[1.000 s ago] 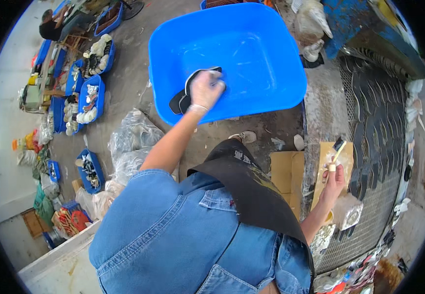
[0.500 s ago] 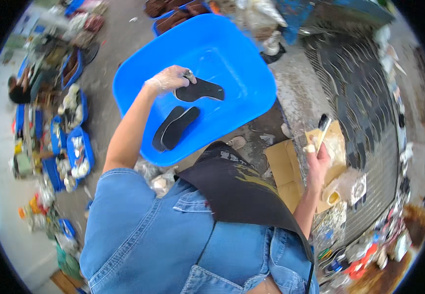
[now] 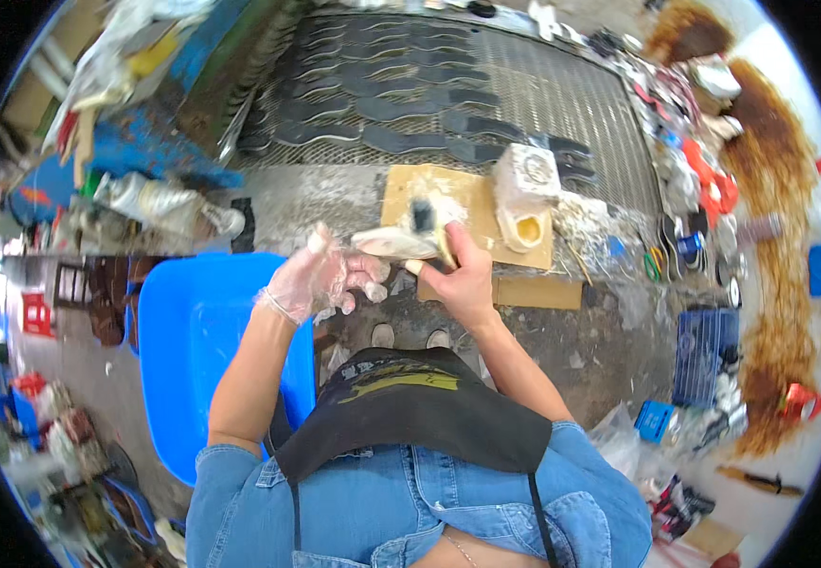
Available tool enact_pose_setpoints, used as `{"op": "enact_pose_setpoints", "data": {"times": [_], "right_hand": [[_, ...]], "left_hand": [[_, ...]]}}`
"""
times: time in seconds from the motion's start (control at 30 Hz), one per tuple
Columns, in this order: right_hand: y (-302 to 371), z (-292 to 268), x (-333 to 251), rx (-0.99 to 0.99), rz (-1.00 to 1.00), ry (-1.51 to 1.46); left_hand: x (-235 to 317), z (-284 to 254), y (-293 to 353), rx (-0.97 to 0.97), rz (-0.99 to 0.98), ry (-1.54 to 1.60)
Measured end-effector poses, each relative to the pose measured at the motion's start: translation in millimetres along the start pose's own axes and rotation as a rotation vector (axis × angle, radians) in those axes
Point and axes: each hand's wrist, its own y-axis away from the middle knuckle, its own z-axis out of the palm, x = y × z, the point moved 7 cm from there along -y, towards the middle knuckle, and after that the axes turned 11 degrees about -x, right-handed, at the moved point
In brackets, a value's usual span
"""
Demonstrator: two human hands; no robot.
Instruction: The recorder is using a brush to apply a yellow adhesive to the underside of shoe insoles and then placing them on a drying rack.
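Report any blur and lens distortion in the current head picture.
Head view: the brush is smeared at its dark end, probably by motion; head view again: the rack bows along its right edge, and the picture's corners are black.

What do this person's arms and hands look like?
Short blue denim sleeves leave both forearms bare. The left hand wears a thin, see-through glove, gathered at the wrist. The right hand has no full glove; a pale cap seems to cover its thumb.

Blue crate [image 3: 699,358], orange-red plastic [image 3: 711,182]
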Motion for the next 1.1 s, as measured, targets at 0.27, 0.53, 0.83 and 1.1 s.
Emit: {"op": "enact_pose_setpoints", "data": {"times": [0.27,0.53,0.83,1.1], "right_hand": [[49,-43,108,0.387,0.289,-0.561],[95,-171,183,0.227,0.776,0.768],[55,-167,188,-0.074,0.670,0.926],[81,-134,186,0.015,0.760,0.856]], "left_hand": [[-14,-33,-100,0.261,0.206,-0.954],[-26,-129,-79,0.457,0.075,-0.272],[-34,-107,-57,0.627,0.179,-0.258],[-26,-108,-76,0.477,0.215,-0.230]]}}
